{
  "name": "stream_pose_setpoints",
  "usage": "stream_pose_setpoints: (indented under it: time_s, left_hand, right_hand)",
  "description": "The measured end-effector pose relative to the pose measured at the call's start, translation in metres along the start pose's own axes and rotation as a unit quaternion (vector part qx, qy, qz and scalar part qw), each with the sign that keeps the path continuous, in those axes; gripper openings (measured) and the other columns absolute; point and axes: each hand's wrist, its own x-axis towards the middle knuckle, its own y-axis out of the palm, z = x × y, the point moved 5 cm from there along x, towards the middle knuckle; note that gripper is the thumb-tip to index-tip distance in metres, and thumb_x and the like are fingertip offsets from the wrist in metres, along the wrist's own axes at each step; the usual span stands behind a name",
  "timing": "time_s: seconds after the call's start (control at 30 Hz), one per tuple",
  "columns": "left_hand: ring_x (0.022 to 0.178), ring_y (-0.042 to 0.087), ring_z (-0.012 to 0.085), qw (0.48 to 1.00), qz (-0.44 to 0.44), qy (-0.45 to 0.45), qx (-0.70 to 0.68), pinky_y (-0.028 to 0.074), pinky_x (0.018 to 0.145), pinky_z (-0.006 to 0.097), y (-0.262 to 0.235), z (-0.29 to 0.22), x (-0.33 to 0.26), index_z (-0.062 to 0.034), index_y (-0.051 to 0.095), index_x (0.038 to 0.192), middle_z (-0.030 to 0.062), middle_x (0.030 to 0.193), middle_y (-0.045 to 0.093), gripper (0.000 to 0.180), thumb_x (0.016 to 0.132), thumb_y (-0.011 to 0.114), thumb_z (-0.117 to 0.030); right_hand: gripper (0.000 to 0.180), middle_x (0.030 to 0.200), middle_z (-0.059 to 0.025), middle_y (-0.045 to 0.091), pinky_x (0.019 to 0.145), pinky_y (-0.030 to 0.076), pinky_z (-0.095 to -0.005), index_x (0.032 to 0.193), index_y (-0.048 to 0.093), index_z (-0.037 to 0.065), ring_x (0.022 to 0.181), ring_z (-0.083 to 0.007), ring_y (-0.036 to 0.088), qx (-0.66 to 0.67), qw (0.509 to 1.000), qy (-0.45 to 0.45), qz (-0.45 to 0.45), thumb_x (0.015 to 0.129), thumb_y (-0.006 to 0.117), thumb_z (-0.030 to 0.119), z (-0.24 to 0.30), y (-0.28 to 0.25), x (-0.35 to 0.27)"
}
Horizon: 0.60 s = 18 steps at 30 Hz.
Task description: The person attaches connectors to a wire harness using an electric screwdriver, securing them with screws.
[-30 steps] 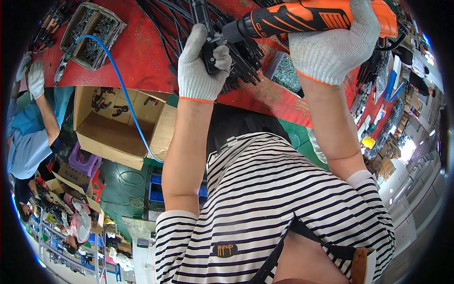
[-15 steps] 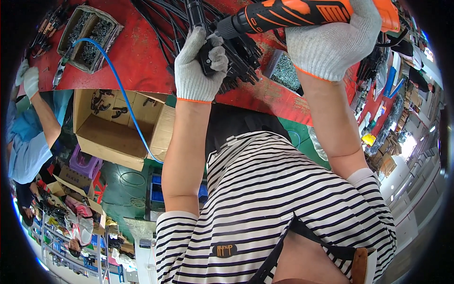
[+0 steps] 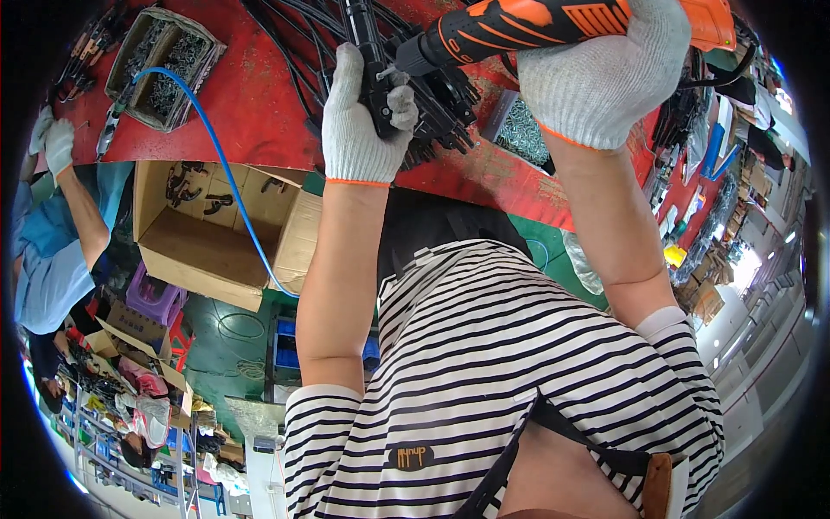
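Left white-gloved hand (image 3: 359,143): gripping elongated black plastic part (image 3: 372,60)
Right white-gloved hand (image 3: 596,91): grasping orange-and-black power driver (image 3: 527,28), pointing black chuck (image 3: 415,57) toward part

Hands (image 3: 367,130) (image 3: 605,86) hold drill (image 3: 536,26) and black part (image 3: 365,30), seemingly touching.

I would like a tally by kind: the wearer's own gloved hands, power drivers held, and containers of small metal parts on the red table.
Gloved hands (left hand, right hand): 2
Orange-black power driver: 1
Containers (divided box, tray): 2
Total: 5
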Motion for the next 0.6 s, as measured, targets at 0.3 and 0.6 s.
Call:
stream_pose_setpoints:
  time_s: [0.3,0.6]
  left_hand:
    - [0.062,0.059,0.0172,0.996,-0.041,0.051,0.058,0.041,0.048,0.026,0.001,-0.003,-0.003,-0.0108,0.06,0.096,0.0052,0.078,0.061,0.032,0.101,0.069,-0.041]
    - [0.058,0.057,0.0171,0.996,-0.051,0.046,0.049,0.039,0.046,0.026,0.002,-0.001,-0.001,-0.0133,0.059,0.094,0.0051,0.076,0.06,0.028,0.099,0.072,-0.037]
  right_hand:
    - [0.021,0.093,-0.011,0.072,0.064,0.063,-0.038,0.108,0.061,0.009,0.072,-0.0218,0.073,-0.006,1.0,-0.007,0.013,0.101,0.061,0.029,0.005,0.002,-0.001]
    - [0.021,0.093,-0.0109,0.073,0.063,0.063,-0.0377,0.108,0.061,0.009,0.071,-0.0214,0.073,-0.018,1.0,-0.011,0.022,0.101,0.061,0.029,-0.001,-0.005,0.004]
